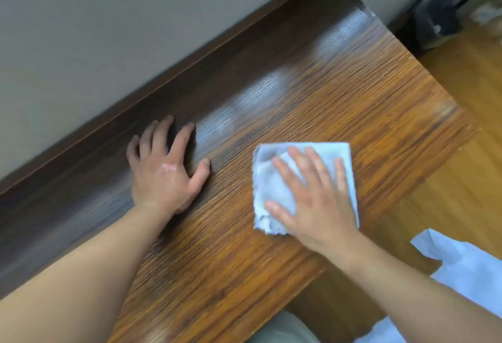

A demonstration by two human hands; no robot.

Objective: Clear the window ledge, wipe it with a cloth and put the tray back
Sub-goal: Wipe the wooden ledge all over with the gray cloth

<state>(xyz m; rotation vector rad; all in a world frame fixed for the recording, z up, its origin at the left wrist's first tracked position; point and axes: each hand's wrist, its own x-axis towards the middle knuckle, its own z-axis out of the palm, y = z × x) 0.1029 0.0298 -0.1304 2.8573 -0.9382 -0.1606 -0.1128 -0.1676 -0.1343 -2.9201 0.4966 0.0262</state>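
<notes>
Head view: ledge (353,92) cleared
Right hand (312,201): flat, fingers spread, pressing cloth (274,190) to wipe
Left hand (165,166): splayed empty, bracing

The ledge (312,103) is grained wood with a glossy sheen. The cloth (274,193) looks soft, matt and slightly frayed.

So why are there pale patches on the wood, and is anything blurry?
Head view: the pale patches are glare, light reflecting off the glossy ledge near the wall; the far right corner looks smeared and soft; the cloth under the right hand stays fairly sharp; straight edges look tilted by the wide lens.
</notes>
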